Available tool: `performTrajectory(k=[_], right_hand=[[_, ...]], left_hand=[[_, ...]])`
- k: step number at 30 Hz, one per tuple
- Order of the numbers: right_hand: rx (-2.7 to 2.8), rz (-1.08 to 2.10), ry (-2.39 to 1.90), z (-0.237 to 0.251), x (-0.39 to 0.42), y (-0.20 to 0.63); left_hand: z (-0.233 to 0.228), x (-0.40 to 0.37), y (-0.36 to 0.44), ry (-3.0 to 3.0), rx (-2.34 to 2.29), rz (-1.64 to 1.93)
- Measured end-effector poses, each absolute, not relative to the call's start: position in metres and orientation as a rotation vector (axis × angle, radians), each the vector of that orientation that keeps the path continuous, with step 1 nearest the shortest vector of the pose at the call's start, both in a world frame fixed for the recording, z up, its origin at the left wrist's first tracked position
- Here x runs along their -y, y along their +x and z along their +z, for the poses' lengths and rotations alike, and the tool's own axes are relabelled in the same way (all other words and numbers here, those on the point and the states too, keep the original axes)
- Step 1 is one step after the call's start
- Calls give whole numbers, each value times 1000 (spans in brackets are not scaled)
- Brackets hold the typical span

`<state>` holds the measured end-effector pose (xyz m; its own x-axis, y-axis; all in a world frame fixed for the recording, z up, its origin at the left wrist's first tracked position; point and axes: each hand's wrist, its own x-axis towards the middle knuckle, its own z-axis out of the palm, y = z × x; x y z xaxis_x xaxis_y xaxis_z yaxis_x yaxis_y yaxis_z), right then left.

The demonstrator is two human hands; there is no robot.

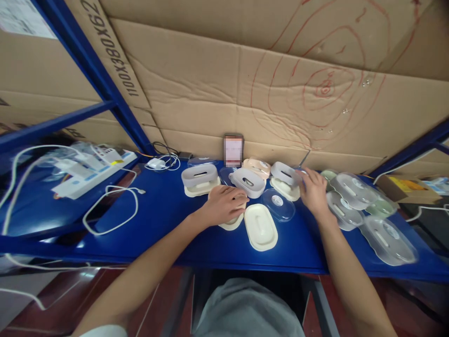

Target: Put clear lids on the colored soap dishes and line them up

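My left hand (228, 205) lies palm down over a cream oval tray (231, 223), fingers stretched across it and hiding most of it. A second cream tray (261, 227) is just to its right. Beyond the fingertips, a pale grey oval piece with a slot (249, 182) leans tilted. My right hand (315, 192) has its fingers curled beside another grey slotted piece (285, 174), which rests on a cream tray (286, 189). A thin dark stick (304, 158) shows above those fingers; whether they hold it is unclear. A clear oval lid (278, 205) with a round label lies between my hands.
Assembled oval boxes (354, 191) cluster at the right. A peach piece (257, 167) and a phone (233, 150) are at the back by the cardboard wall (196, 84). A power strip (93, 173) and white cables (112, 229) occupy the left; an open carton (409, 187) is far right.
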<state>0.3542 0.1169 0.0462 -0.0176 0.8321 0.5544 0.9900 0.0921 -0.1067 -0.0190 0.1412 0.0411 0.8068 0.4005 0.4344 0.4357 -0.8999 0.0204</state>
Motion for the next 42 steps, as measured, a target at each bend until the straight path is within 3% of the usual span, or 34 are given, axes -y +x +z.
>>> performTrajectory(k=[7, 11, 15, 19, 22, 27, 32, 35, 42], right_hand=[[1406, -757, -2094, 68, -55, 445], [1356, -458, -2428, 60, -41, 513], [1436, -174, -2374, 54, -41, 534], [1373, -413, -2222, 56, -40, 504], [1480, -511, -1950, 68, -41, 460], [1947, -48, -1380, 95, -67, 363], [2093, 401, -1025, 92, -112, 296], [1960, 480, -1026, 74, -131, 293], [1873, -57, -1507, 37, -149, 323]], left_hand=[[47, -129, -18, -2887, 637, -613], [48, -102, -1, -2903, 441, -600], [47, -76, 13, -2974, 300, -658], [53, -76, 17, -3116, 427, -779], [61, -92, 24, -3319, 709, -1065], [65, -138, 46, -3517, 950, -1742], [56, -167, 42, -3291, 1104, -2171], [53, -169, 31, -3188, 1270, -2172], [58, -170, 25, -2854, 1594, -1919]])
